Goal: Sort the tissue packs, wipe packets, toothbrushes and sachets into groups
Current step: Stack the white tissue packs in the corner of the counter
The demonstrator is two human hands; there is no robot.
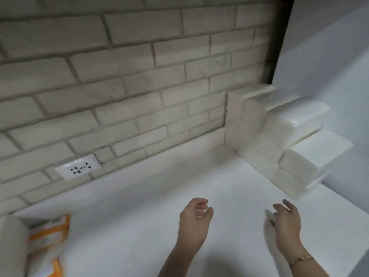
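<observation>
Several white tissue packs (295,124) are stacked like steps against the right end of the white table (149,196), in the corner by the brick wall. My left hand (194,216) hovers over the table's near middle with loosely curled fingers and holds nothing. To its right, my right hand (287,218), with a bracelet on the wrist, hangs with relaxed spread fingers, also holding nothing, just short of the lowest pack (287,180). At the lower left lie orange-and-white packets (50,236), blurred. No toothbrushes or sachets show in view.
A pale brick wall (119,76) runs along the table's back edge, with a white power socket (78,168) low at its left. A pale rounded object (12,246) sits at the far lower left. A plain white wall (339,66) bounds the right side.
</observation>
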